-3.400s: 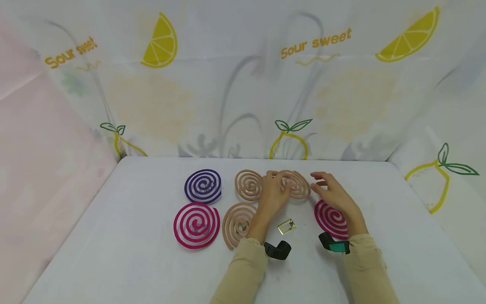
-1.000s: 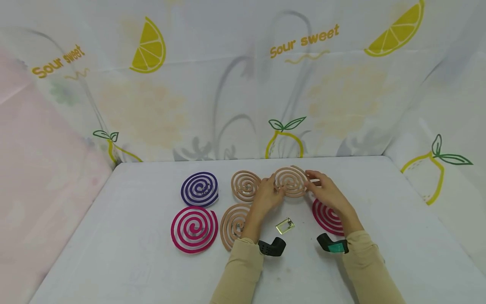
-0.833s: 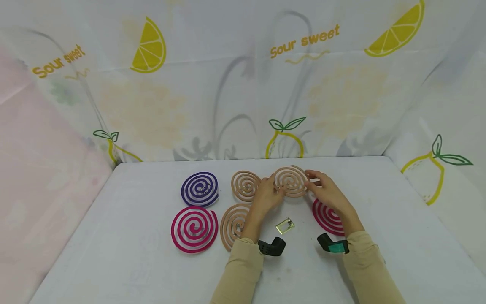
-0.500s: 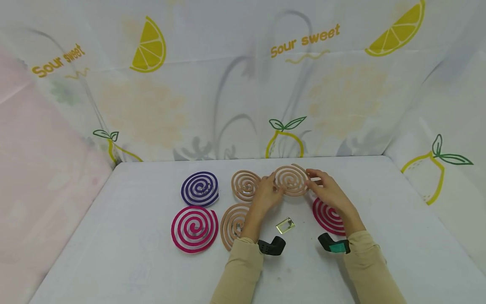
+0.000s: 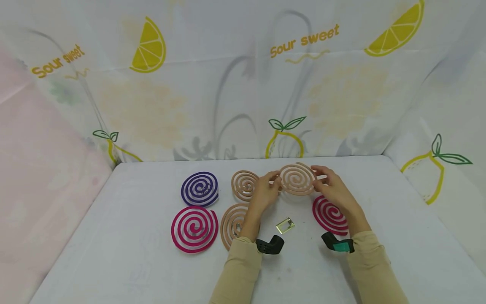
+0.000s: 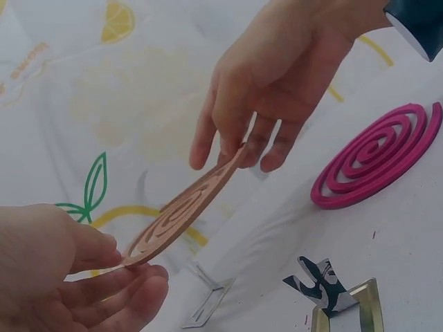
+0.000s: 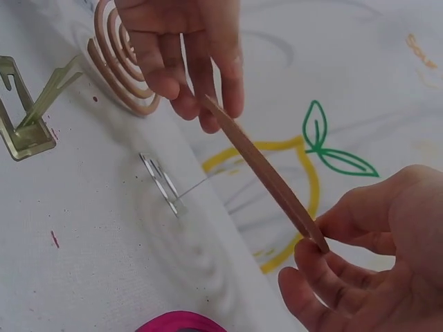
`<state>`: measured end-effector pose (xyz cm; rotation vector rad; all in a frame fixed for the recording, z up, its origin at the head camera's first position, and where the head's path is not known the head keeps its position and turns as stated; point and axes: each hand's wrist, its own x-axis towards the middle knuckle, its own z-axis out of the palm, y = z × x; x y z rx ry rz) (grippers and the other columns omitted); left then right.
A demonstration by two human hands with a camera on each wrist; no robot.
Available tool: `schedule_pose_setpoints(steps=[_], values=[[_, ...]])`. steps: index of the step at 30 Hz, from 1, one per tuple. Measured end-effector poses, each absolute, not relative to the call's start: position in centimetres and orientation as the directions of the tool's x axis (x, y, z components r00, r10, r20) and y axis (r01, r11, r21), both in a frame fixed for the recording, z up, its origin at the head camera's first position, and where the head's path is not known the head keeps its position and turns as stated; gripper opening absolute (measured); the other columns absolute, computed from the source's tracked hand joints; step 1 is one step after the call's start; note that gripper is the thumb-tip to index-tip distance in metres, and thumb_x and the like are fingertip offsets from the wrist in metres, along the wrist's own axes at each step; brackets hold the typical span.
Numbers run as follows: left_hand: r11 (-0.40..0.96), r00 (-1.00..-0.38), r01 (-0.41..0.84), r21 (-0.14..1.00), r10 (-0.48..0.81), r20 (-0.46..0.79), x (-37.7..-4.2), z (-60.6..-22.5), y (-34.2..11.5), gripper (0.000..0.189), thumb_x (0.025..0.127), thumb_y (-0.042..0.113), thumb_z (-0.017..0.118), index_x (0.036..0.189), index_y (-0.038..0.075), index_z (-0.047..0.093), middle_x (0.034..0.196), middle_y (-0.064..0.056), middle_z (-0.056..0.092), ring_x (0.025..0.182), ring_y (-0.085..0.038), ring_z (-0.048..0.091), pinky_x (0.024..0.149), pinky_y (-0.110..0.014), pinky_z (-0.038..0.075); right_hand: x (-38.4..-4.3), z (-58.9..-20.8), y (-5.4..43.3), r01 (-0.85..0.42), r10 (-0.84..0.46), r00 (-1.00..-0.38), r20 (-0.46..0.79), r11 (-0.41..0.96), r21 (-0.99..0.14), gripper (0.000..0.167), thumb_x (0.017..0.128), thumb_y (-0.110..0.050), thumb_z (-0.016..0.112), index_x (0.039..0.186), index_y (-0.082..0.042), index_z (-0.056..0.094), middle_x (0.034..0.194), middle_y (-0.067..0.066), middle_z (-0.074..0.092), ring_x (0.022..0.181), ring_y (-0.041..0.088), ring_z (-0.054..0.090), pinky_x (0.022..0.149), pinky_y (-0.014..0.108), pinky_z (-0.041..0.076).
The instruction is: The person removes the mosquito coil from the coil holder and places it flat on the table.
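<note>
Between my hands a tan mosquito coil (image 5: 298,179) hangs above the table, tilted. At its left edge my left hand (image 5: 265,191) pinches it between thumb and fingers; across from that, my right hand (image 5: 337,192) pinches the right edge. The wrist views show the coil (image 7: 266,171) nearly edge-on, its rim between the fingertips of both hands. On the table beneath it lies a small metal coil stand (image 6: 209,299) with a raised prong. Nearer to me is another metal stand (image 5: 285,226). A pink coil (image 5: 330,215) lies below my right hand.
Left of my hands a purple coil (image 5: 199,189), a pink coil (image 5: 194,229) and two tan coils, one behind (image 5: 245,185) and one in front (image 5: 234,224), stand on the white table (image 5: 114,245). My left forearm partly covers the front tan coil. Behind rises a lemon-printed cloth (image 5: 212,105).
The tan coil was lower and partly behind my left hand; my right hand was apart from it. Now both hands hold it, and it has risen and shifted slightly right in the last half second.
</note>
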<state>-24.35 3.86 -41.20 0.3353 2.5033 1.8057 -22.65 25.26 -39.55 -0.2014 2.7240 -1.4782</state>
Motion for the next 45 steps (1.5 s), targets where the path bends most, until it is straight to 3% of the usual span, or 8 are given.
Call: schedule_pose_setpoints(steps=[7,17,28,37,45], values=[[0.227,-0.986,0.108,0.968,0.151,0.074,-24.5,-41.2,4.0,0.026,0.094,0.01,0.056,0.119,0.005,0.061,0.104,-0.016,0.068,0.073,-0.026,0.071,0.06,-0.022,0.055,-22.6,-39.3,25.6,-0.1,-0.136,-0.99,0.033,0.523,-0.846,0.051,0.093,-0.002,0.049,0.142,0.0,0.035,0.124,0.025,0.043,0.092,0.021,0.058,0.077,0.029,0.053],[0.17,-0.984,0.111,0.979,0.155,0.084,-24.3,-41.0,4.4,0.027,0.09,0.006,0.06,0.117,0.005,0.06,0.098,-0.017,0.069,0.064,-0.019,0.069,0.067,-0.04,0.058,-22.1,-38.7,26.1,-0.128,-0.173,-0.984,0.041,0.529,-0.839,0.049,0.093,-0.003,0.049,0.14,-0.003,0.037,0.124,0.023,0.044,0.099,0.033,0.056,0.076,0.029,0.055],[0.176,-0.98,0.114,0.978,0.18,0.082,-24.2,-41.1,4.6,0.031,0.09,0.006,0.061,0.12,0.006,0.059,0.097,-0.017,0.068,0.063,-0.018,0.069,0.063,-0.036,0.058,-21.9,-38.4,26.4,-0.119,-0.178,-0.984,0.024,0.546,-0.829,0.049,0.093,-0.004,0.05,0.14,-0.002,0.038,0.123,0.022,0.045,0.099,0.03,0.057,0.077,0.032,0.055],[0.157,-0.967,0.126,0.98,0.238,0.086,-24.0,-41.1,5.0,0.031,0.09,0.002,0.058,0.121,0.004,0.059,0.098,-0.021,0.067,0.07,-0.03,0.07,0.068,-0.041,0.058,-21.4,-38.0,27.1,-0.108,-0.182,-0.983,0.01,0.538,-0.836,0.047,0.096,-0.012,0.049,0.139,0.002,0.039,0.121,0.023,0.047,0.087,0.013,0.06,0.073,0.02,0.051],[0.209,-0.963,0.138,0.968,0.257,0.081,-23.6,-41.1,5.4,0.031,0.091,0.005,0.059,0.122,0.007,0.059,0.099,-0.017,0.068,0.07,-0.026,0.07,0.059,-0.025,0.055,-21.2,-38.0,27.8,-0.093,-0.178,-0.984,-0.016,0.583,-0.807,0.045,0.097,-0.017,0.048,0.138,-0.001,0.042,0.124,0.022,0.047,0.097,0.026,0.059,0.077,0.026,0.049]])
